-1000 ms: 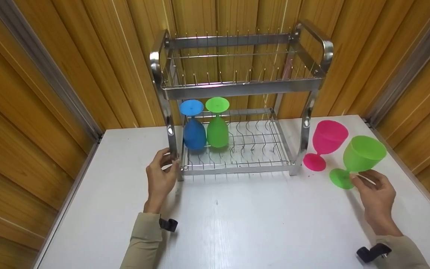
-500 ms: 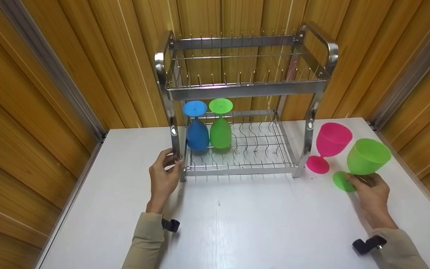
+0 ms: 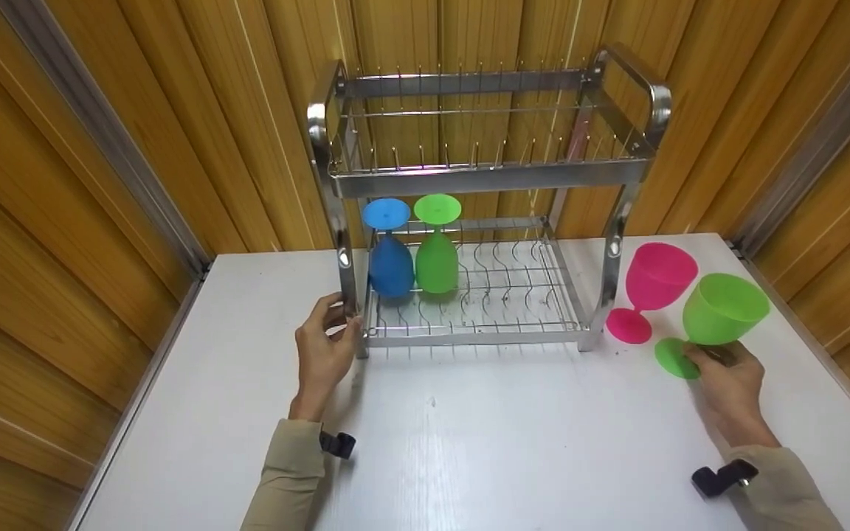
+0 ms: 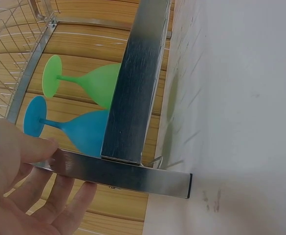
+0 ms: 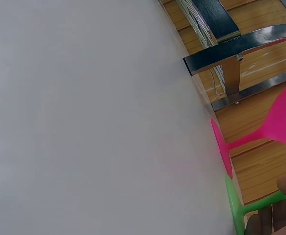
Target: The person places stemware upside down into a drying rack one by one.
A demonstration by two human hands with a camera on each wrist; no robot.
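My left hand grips the front left leg of a two-tier metal dish rack, thumb on one side and fingers on the other, as the left wrist view also shows. On the rack's lower tier a blue goblet and a green goblet stand upside down, side by side. To the right of the rack, my right hand pinches the stem of another green goblet, which stands upright with its foot at the table. Behind it to the left is an upright pink goblet.
Thin upright prongs line the upper tier; wavy wires run across the lower one. The white table reaches back to a wood-plank wall. Black wrist mounts sit at both sleeves.
The right hand has shifted a little left and its fingers have closed in on the green goblet's stem just under the bowl. The left hand keeps its grip on the rack leg.
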